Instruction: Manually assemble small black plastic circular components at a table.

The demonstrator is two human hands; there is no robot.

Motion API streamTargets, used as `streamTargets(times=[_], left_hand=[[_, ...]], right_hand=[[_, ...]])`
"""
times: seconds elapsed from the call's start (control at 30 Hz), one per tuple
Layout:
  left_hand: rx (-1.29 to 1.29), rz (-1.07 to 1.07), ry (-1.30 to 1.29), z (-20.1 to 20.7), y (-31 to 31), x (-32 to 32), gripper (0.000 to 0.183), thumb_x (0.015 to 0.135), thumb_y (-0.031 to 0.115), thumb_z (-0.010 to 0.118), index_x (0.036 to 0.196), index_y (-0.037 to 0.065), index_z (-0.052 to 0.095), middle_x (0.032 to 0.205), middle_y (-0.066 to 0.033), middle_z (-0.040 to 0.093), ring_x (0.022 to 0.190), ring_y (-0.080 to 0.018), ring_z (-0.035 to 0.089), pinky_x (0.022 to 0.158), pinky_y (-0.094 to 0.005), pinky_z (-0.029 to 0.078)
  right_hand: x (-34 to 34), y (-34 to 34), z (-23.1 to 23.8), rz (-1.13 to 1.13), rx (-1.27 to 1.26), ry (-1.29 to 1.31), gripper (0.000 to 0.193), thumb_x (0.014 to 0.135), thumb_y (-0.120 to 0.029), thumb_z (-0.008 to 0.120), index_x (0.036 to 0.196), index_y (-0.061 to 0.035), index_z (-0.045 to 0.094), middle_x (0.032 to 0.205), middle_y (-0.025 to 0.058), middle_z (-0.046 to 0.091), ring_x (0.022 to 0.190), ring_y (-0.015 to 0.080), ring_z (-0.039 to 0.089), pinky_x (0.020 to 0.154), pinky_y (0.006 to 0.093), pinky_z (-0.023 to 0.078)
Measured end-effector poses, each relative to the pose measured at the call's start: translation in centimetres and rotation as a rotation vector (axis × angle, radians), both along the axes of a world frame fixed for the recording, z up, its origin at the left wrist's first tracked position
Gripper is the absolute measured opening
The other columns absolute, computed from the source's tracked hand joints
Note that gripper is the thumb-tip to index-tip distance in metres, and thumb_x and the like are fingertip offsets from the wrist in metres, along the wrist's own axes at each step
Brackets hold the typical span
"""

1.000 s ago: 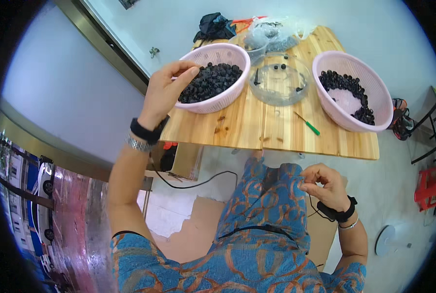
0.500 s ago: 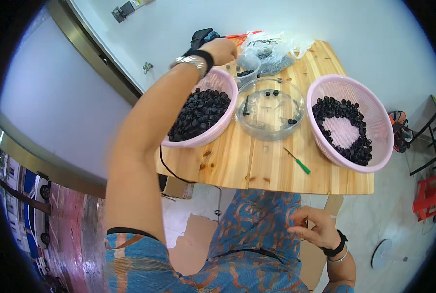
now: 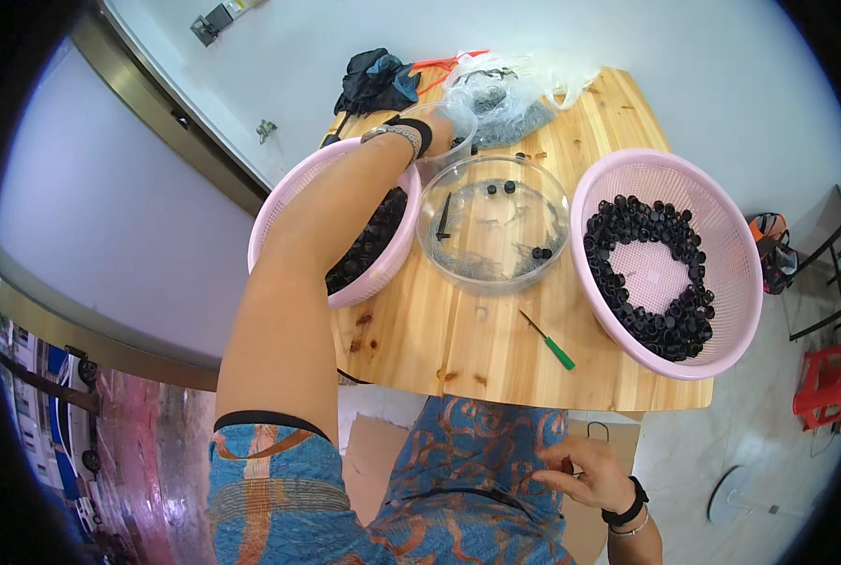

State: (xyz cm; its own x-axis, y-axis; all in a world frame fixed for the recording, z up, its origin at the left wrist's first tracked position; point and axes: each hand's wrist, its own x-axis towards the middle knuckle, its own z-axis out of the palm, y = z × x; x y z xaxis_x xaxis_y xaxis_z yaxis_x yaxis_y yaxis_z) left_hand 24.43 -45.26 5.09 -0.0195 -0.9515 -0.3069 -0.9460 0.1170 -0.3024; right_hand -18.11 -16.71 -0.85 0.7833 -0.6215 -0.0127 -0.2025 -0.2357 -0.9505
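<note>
My left hand (image 3: 441, 134) reaches into a small clear plastic tub (image 3: 470, 115) at the back of the table. Its fingers are hidden among small black parts inside. The left forearm crosses over a pink basket (image 3: 268, 231) heaped with black plastic caps (image 3: 373, 235). Above my lap, my right hand (image 3: 592, 474) is curled, thumb and forefinger toward each other; a small dark bit shows there, too small to name. Between the baskets, a round clear tray (image 3: 477, 278) holds a few black caps (image 3: 509, 187) and a thin black pointed piece (image 3: 444, 217).
A second pink basket (image 3: 736, 282) at the right holds black parts in a ring. A green-handled screwdriver (image 3: 559, 353) lies near the table's front edge. Plastic bags (image 3: 524, 94) and a dark folded cloth (image 3: 375, 83) lie at the back. A red stool (image 3: 824, 386) stands far right.
My left hand has come down from above the back of the table into the small clear tub. The right hand stays over my lap. The whole view has shifted slightly.
</note>
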Motion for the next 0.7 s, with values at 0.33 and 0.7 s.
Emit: streamTargets(times=[0.33,0.7], left_hand=[[-0.128,0.182,0.393,1.8,1.7,0.1,0.023,0.061,0.007,0.07,0.085,0.007,0.068,0.073,-0.0061,0.066,0.06,-0.0143,0.062,0.056,-0.0268,0.05],[-0.253,0.236,0.671,2.6,3.7,0.0,0.018,0.066,0.006,0.066,0.084,0.004,0.067,0.068,-0.0031,0.063,0.058,-0.0106,0.059,0.054,-0.0243,0.047]], right_hand=[[0.1,0.1,0.2,0.03,-0.124,-0.053,0.023,0.073,-0.016,0.074,0.086,-0.0025,0.061,0.06,0.0032,0.052,0.049,0.0107,0.048,0.043,0.0228,0.038],[3.0,-1.1,6.8,0.183,-0.457,0.125,0.024,0.076,-0.024,0.068,0.088,-0.0064,0.057,0.062,0.0047,0.051,0.053,0.0205,0.052,0.048,0.0299,0.041]])
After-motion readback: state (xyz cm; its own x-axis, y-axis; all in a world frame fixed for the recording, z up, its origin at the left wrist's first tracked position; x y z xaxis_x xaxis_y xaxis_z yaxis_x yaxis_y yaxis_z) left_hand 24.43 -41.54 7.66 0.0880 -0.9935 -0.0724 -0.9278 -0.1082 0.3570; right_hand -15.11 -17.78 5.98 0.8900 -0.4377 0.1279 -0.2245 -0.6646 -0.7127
